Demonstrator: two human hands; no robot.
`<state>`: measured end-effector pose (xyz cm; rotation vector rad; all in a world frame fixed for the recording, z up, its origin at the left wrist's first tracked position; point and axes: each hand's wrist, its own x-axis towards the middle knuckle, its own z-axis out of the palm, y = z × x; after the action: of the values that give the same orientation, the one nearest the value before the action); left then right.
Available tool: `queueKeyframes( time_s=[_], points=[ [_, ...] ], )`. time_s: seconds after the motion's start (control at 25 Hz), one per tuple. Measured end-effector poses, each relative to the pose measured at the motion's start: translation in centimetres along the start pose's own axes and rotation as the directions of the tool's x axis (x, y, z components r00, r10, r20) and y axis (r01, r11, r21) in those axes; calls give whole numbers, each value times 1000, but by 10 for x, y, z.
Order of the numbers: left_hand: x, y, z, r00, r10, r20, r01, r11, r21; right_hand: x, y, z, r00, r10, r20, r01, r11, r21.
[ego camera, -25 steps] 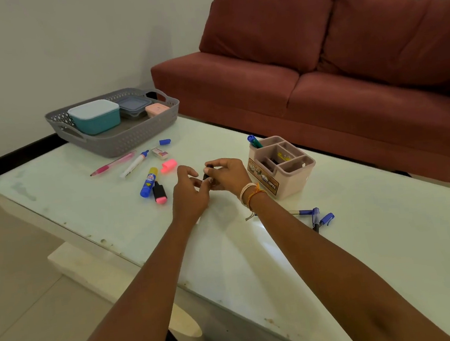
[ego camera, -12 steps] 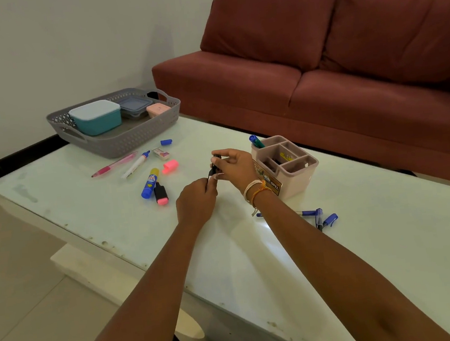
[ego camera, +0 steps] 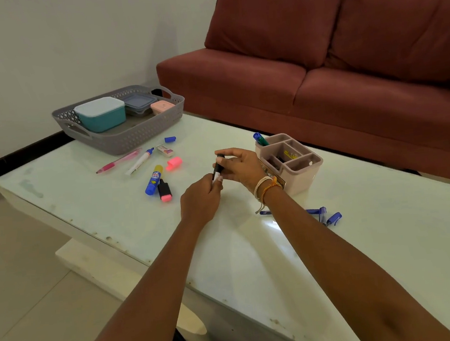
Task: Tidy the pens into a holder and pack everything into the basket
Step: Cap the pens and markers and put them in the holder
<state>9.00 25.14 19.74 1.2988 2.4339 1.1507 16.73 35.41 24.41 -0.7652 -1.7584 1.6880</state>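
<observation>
Both hands meet over the table's middle on a black-and-white marker (ego camera: 217, 170). My right hand (ego camera: 238, 166) grips its black upper part; my left hand (ego camera: 202, 199) pinches its white lower end. Just right of them stands the beige pen holder (ego camera: 299, 175) with a green and a blue pen (ego camera: 260, 139) in its back slot. Loose on the table to the left lie a pink pen (ego camera: 118, 161), a white marker (ego camera: 140, 161), a glue stick (ego camera: 153, 179), a black-pink highlighter (ego camera: 164, 191), its pink cap (ego camera: 174, 163), an eraser (ego camera: 165, 150) and a blue cap (ego camera: 170, 139).
The grey basket (ego camera: 131, 137) at the table's far left holds a teal box (ego camera: 100, 114), a grey-lidded box (ego camera: 139, 101) and a small pink box (ego camera: 162, 106). Blue pens and caps (ego camera: 323, 214) lie behind my right forearm. A red sofa (ego camera: 345, 55) runs along the table's far side.
The marker has turned from lying low between my fingers to nearly upright. My right hand rose slightly towards the holder, and my left hand dropped below it, holding the marker's lower end.
</observation>
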Motion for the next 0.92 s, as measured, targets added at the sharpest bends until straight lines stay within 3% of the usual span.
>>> queueKeyframes(
  time_s=[0.28, 0.72, 0.92],
  points=[
    [0, 0, 0, 1000, 6, -25, -6, 1000, -6, -4, 8, 6, 1000, -25, -13, 25, 998, 54],
    [-1, -1, 0, 999, -42, -5, 40, 977, -207, -21, -9, 21, 996, 72, -44, -63, 983, 174],
    [2, -4, -1, 999, -50, 1, 48, 937, -346, -22, -6, 18, 994, 81, 68, -93, 976, 199]
  ],
)
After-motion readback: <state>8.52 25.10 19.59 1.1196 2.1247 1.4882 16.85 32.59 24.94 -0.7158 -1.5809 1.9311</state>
